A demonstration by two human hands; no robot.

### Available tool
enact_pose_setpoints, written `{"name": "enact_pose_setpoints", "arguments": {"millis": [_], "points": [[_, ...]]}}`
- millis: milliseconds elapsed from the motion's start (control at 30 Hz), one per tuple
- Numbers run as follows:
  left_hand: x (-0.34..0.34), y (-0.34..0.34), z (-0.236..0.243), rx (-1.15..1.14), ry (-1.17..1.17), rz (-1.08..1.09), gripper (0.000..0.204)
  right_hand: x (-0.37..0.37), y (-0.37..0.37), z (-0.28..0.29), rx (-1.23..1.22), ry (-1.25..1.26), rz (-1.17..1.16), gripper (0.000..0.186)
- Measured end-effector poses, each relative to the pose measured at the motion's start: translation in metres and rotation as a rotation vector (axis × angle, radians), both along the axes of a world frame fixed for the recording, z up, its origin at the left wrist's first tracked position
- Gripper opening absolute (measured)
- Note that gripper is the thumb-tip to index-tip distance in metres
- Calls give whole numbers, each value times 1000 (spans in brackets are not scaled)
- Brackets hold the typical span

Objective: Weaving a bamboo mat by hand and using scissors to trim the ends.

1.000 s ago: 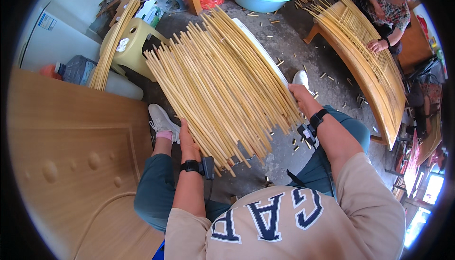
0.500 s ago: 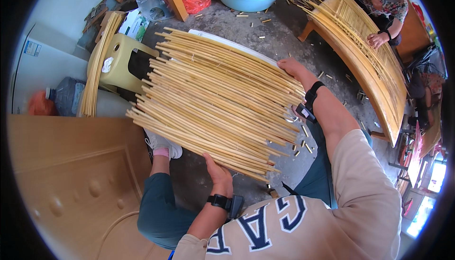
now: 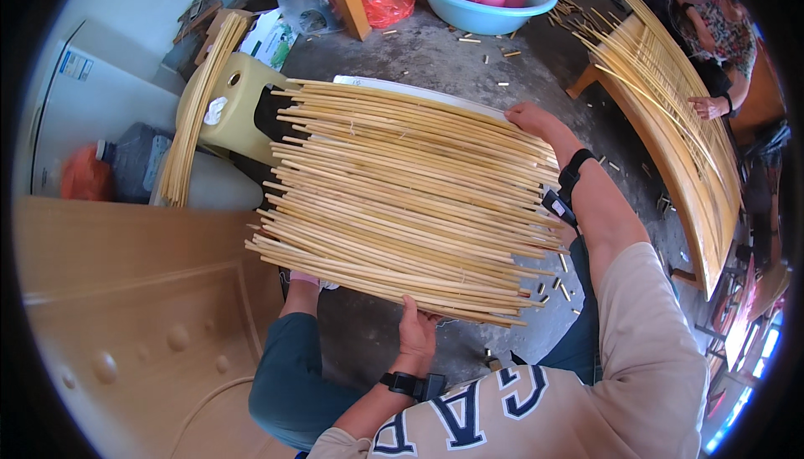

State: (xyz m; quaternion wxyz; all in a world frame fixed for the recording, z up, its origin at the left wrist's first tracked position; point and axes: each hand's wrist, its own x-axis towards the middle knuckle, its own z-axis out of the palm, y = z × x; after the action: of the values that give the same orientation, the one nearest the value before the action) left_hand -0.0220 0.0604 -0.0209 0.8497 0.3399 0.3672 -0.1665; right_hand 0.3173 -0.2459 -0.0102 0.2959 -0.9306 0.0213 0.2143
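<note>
A mat of long, thin yellow sticks (image 3: 410, 199), joined by fine cross threads, is spread out in front of me with uneven ends. My left hand (image 3: 416, 333) grips its near edge, thumb up against the outer sticks and fingers partly hidden underneath. At the far right corner my right hand (image 3: 536, 121) is closed over the edge, its fingertips hidden from view. A white board or strip (image 3: 419, 95) shows along the mat's far side, close to my right hand; whether I hold that too is unclear.
A pale yellow stool (image 3: 239, 95) with a stick bundle (image 3: 197, 120) stands left. Across the floor are cut stick pieces (image 3: 559, 290). A blue basin (image 3: 481, 15) sits at the back. On the right, another person's hand (image 3: 710, 107) works over sticks on a wooden table (image 3: 662, 157).
The whole view has shifted, moving the surroundings rightward and down in the picture. The mat lies more level across it, its left end lower. Both hands keep their places on the mat.
</note>
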Motion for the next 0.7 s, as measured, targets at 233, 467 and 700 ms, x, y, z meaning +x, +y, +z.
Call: {"name": "enact_pose_setpoints", "arguments": {"millis": [233, 467, 700], "points": [[8, 37, 25, 378, 134, -118, 37, 6, 4, -18, -202, -10, -99, 43], [32, 71, 31, 516, 115, 15, 46, -18, 43, 7, -215, -780, 137, 49], [40, 68, 21, 627, 80, 36, 37, -51, 89, 32, -309, -590, 350, 58]]}}
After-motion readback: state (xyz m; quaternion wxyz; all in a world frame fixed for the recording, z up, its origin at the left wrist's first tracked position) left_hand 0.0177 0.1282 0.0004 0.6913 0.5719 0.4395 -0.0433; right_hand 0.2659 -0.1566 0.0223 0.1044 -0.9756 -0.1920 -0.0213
